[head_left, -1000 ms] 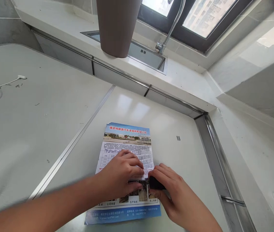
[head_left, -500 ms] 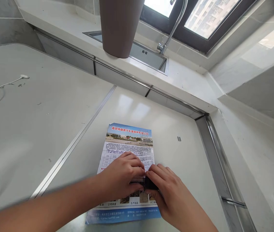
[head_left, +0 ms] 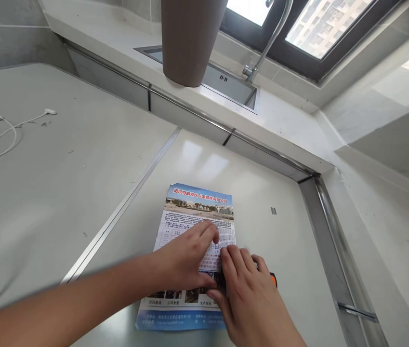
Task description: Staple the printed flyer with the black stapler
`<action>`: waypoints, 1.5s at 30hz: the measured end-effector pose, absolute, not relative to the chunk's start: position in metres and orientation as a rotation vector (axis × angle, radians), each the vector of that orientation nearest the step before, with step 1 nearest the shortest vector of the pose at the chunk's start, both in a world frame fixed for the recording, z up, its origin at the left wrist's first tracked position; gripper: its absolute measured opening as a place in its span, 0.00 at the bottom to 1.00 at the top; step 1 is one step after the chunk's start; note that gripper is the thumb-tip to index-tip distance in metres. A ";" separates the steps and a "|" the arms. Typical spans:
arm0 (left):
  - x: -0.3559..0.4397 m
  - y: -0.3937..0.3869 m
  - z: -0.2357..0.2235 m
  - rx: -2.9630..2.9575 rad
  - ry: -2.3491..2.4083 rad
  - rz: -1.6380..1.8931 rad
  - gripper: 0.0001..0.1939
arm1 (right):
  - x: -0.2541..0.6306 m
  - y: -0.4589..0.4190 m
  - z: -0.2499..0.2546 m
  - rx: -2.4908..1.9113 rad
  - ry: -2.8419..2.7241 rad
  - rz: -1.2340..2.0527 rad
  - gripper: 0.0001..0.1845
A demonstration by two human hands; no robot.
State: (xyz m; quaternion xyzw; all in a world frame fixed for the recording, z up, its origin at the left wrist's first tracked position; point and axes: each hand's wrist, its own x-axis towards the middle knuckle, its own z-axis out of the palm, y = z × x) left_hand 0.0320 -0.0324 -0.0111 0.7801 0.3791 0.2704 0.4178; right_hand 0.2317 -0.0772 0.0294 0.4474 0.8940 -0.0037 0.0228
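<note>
A printed flyer (head_left: 180, 315) with a blue border, red heading and small photos lies flat on the pale surface. My left hand (head_left: 190, 255) is over its middle, fingers curled and thumb held apart, with bare paper showing in the gap. The left thumb tip is close to a black tool with an orange end (head_left: 274, 279), mostly hidden under my right hand (head_left: 247, 289). My right fingers wrap over this tool at the flyer's right edge. Its exact kind is hidden by the hand.
A small grey metallic piece (head_left: 273, 210) lies right of the flyer. A white cable (head_left: 12, 127) rests at the left. Behind are a sink (head_left: 229, 86) with a faucet (head_left: 249, 72), and a tall brown container (head_left: 190, 43). A metal seam (head_left: 125, 207) crosses the surface.
My left fingers have lifted and parted from the black tool. My right hand has shifted slightly, and the tool's orange end now shows beyond it. The whole view has slid a little.
</note>
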 end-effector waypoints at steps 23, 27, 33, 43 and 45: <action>0.020 -0.028 -0.016 2.029 0.835 0.676 0.34 | 0.258 -0.085 0.033 1.712 2.860 -0.350 0.07; 0.019 -0.028 -0.016 2.018 0.804 0.687 0.34 | 0.268 -0.085 0.029 1.753 2.829 -0.423 0.11; 0.017 -0.025 -0.013 1.953 0.823 0.649 0.30 | 0.284 -0.083 0.029 1.815 2.765 -0.637 0.10; 0.012 -0.020 0.000 1.847 0.763 0.809 0.16 | 0.332 -0.088 0.017 2.428 2.408 0.068 0.14; 0.010 -0.017 0.008 1.775 0.714 0.947 0.09 | 0.314 -0.086 0.022 2.540 2.434 0.316 0.15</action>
